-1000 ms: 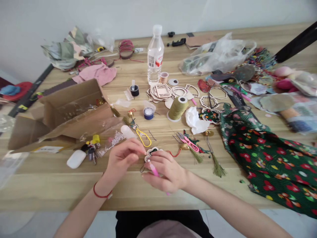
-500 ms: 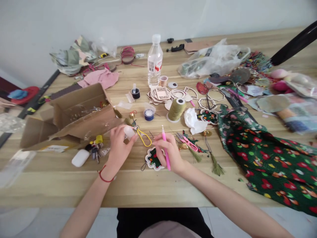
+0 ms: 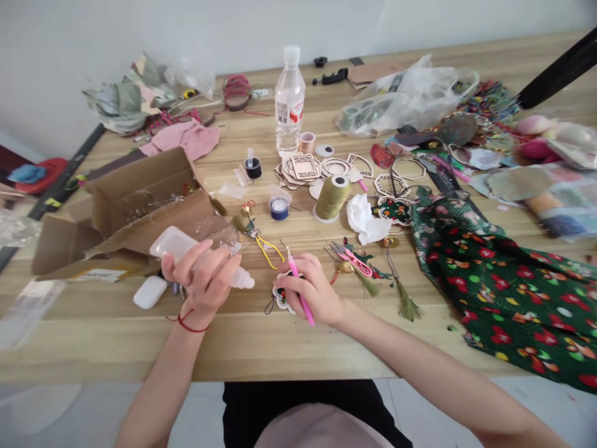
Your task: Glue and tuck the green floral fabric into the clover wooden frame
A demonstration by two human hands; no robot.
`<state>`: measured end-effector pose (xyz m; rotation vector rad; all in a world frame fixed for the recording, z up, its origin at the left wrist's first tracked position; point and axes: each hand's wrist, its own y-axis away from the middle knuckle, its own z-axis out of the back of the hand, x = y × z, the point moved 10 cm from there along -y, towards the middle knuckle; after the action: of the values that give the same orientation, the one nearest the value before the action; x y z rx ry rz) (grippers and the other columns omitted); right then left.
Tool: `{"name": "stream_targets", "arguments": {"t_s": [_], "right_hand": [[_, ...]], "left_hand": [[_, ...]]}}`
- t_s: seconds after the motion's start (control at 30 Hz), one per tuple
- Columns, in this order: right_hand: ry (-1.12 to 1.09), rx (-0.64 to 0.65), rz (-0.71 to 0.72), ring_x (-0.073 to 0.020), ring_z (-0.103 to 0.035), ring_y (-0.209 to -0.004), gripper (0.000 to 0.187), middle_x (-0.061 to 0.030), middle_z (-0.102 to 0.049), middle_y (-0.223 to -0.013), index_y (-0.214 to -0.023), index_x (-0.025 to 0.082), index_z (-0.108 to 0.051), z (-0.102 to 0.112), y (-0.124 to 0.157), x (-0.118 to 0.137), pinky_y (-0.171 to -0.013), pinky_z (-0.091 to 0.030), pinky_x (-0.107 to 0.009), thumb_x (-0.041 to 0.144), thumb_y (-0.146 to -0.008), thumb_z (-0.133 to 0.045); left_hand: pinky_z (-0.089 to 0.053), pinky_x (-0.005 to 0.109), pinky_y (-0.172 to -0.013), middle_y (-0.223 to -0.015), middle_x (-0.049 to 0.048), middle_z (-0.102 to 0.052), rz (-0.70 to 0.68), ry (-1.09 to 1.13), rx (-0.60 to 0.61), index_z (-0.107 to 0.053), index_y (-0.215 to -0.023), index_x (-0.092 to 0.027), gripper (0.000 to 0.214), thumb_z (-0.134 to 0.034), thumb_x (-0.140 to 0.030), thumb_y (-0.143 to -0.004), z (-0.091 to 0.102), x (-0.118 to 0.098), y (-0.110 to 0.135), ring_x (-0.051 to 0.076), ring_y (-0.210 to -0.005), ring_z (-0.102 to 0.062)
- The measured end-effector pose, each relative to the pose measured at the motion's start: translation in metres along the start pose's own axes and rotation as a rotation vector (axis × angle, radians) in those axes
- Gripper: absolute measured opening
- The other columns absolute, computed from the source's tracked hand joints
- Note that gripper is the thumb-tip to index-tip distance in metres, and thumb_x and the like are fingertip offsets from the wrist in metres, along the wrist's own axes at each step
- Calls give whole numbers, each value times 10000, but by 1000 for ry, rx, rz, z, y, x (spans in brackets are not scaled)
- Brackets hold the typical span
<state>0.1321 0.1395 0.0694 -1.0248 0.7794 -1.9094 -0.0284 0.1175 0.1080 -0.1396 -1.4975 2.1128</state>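
Note:
My left hand (image 3: 205,277) is wrapped round a translucent white squeeze bottle (image 3: 173,241), which lies tilted with its nozzle pointing right and down. In my right hand (image 3: 314,289) is a slim pink pen-like tool (image 3: 305,303), its tip pointing up and left. Below the right fingers, partly hidden, lies a white-edged flower-shaped piece (image 3: 282,300) with dark patterned fabric and a cord loop. Yellow-handled pliers (image 3: 268,252) rest just beyond, between the hands. Past them stands a small blue tub of white beads (image 3: 279,210).
An open cardboard box (image 3: 140,218) stands left, with a white case (image 3: 150,292) in front. A water bottle (image 3: 289,106), a thread spool (image 3: 332,199) and wooden cut-outs (image 3: 303,171) occupy the middle. Pink scissors (image 3: 357,261) and green floral fabric (image 3: 504,298) lie right.
My left hand has turned over and moved left, and the squeeze bottle now shows at length in it. My right hand has shifted slightly left and down with the pink tool.

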Motion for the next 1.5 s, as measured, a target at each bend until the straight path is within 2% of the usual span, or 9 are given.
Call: {"name": "stream_targets", "arguments": {"t_s": [0.2,0.27,0.37,0.53,0.67,0.9,1.03,1.2,1.5], "right_hand": [[34,204,164,-169,-569,-986,217,-38,-646,-1019,-1030,237,-657,-18,8,21,-951,-481,-356,142,-964,-473],[22,187,250,-176,-569,-971,200,-56,-646,-1019,-1027,209,-652,-16,8,33,-950,-489,-366,121,-946,-492],[-3,144,335,-181,-581,-937,168,-76,-649,-997,-1029,176,-631,-11,7,45,-941,-504,-371,105,-922,-523],[0,143,362,-162,-597,-870,148,-54,-658,-923,-1003,181,-611,-11,6,49,-916,-524,-359,130,-943,-485],[-13,154,369,-166,-599,-842,164,-58,-652,-894,-1003,169,-610,-13,7,49,-911,-520,-375,154,-948,-456],[-32,127,387,-160,-597,-781,122,-54,-657,-851,-989,161,-600,-11,8,52,-905,-514,-366,127,-932,-497],[-41,119,400,-155,-602,-766,85,-51,-670,-844,-982,161,-600,-10,7,54,-911,-515,-360,130,-923,-547],[-49,93,413,-152,-610,-721,111,-30,-676,-784,-958,160,-599,-7,6,55,-892,-528,-348,108,-931,-505],[14,216,463,-121,-601,-700,86,17,-647,-758,-940,196,-613,-21,16,58,-942,-485,-335,146,-944,-543]], "left_hand": [[-218,482,-1140,-762,-69,-733,-80,-29,74,-739,-851,-380,227,-816,-250,-682,4,1,10,226,-880,-659],[-225,432,-1134,-773,-77,-741,-134,-32,100,-743,-876,-380,270,-824,-227,-669,6,-6,8,214,-845,-669],[-202,433,-1127,-803,-72,-747,-144,4,154,-739,-925,-379,288,-815,-217,-699,6,-9,4,212,-825,-672],[-171,453,-1122,-823,-49,-749,-10,133,234,-738,-981,-371,341,-828,-188,-708,2,3,7,223,-851,-675],[-299,464,-1035,-754,-54,-727,184,323,311,-729,-956,-370,260,-782,-190,-776,-7,19,9,215,-816,-688],[-288,392,-996,-787,-50,-741,-96,92,132,-703,-748,-257,216,-621,-80,-841,11,-12,-22,169,-822,-673],[-284,385,-986,-759,-59,-723,-128,90,106,-667,-697,-242,219,-604,-87,-839,11,-17,-28,161,-806,-658],[-257,397,-1010,-768,-57,-729,-112,133,88,-674,-711,-241,215,-608,-87,-845,9,-12,-23,160,-809,-657],[-296,440,-985,-713,-39,-722,-108,68,25,-679,-692,-247,183,-631,-171,-852,7,-11,-19,174,-745,-667]]}}
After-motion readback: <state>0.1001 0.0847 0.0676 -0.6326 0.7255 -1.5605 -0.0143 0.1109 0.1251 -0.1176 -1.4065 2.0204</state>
